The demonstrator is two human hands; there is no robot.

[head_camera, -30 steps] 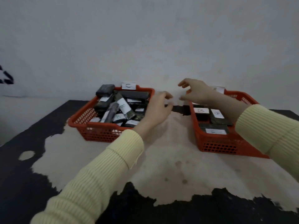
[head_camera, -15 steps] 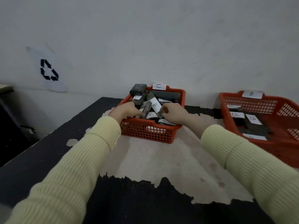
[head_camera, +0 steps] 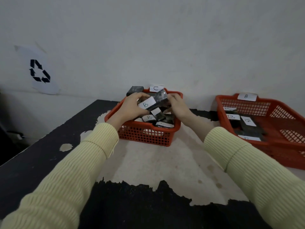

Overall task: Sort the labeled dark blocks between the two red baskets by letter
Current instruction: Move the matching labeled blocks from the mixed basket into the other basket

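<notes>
Between left hand (head_camera: 131, 108) and right hand (head_camera: 177, 107), over red plastic mesh basket (head_camera: 145, 135) (tagged C): dark rectangular B-labelled block (head_camera: 158, 100), gripped by both.

Pale wall (head_camera: 165, 38), recycling sign (head_camera: 39, 71), worn black table (head_camera: 41, 154)

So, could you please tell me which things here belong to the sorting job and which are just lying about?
Job:
- B-labelled block, held by left hand and right hand
- C basket with mixed blocks
- B basket with sorted blocks

Lying about:
- recycling-symbol sheet on the wall
- worn table
</notes>
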